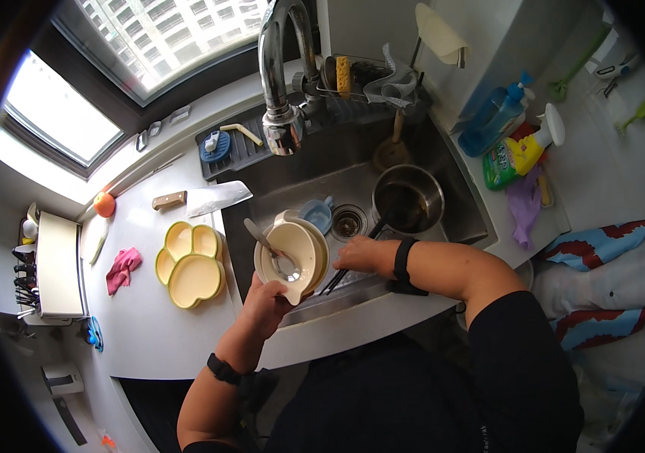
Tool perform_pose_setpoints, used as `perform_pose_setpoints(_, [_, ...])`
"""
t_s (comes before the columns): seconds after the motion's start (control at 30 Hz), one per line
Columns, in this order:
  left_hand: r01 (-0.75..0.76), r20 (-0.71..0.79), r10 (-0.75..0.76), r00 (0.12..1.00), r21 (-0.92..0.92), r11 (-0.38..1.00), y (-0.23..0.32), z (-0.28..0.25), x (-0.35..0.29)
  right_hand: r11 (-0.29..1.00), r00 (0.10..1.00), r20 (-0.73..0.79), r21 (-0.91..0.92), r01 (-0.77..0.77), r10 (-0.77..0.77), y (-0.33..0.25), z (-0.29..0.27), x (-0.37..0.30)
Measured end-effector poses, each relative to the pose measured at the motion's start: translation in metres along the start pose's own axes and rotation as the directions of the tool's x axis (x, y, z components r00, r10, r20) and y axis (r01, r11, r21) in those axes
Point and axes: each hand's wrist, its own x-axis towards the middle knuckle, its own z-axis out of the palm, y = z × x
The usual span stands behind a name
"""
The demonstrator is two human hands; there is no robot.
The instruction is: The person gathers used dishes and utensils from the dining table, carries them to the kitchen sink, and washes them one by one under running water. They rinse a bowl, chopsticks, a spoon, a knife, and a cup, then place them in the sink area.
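Observation:
Over the near left of the sink [315, 185], my left hand [263, 303] grips a small stack of cream bowls [303, 253] by the near rim. A spoon [263, 238] with a pale handle rests inside the top bowl. Just right of the bowls, my right hand [362, 255] is closed around dark chopsticks [331, 282], whose ends stick out toward the sink's near edge. Beyond this hand a pot [429, 204] with dark liquid or residue stands in the sink, its black handle [377, 229] reaching toward my fingers. A small blue dish [316, 217] lies beside the drain [349, 222].
A cleaver [218, 198] and a paw-shaped yellow divided plate [194, 287] lie on the left counter [149, 332], near a pink cloth [124, 270]. The faucet [283, 124] hangs over the sink. Spray and soap bottles [500, 162] stand right, by purple gloves [524, 208].

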Motion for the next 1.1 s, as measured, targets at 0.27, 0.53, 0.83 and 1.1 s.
perform_pose_setpoints(0.27, [0.020,-0.045,-0.019,0.999,0.037,0.999,-0.003,-0.008,0.032,0.995,0.994,0.073,0.052,-0.090,0.086,0.009,-0.011,-0.043])
perform_pose_setpoints(0.53, [0.030,-0.055,-0.025,0.998,0.083,0.996,-0.010,-0.012,0.045,0.957,0.960,-0.099,0.159,-0.243,0.261,-0.010,-0.053,-0.083])
perform_pose_setpoints(0.83, [0.030,-0.131,-0.022,0.991,0.058,0.998,-0.021,-0.020,0.059,0.986,0.959,-0.267,0.158,-0.052,0.093,-0.011,-0.032,-0.076])
perform_pose_setpoints(1.1, [-0.050,-0.238,0.048,0.970,-0.003,0.999,-0.021,-0.045,0.056,0.865,0.896,0.002,0.259,-0.429,0.444,0.021,-0.073,0.008])
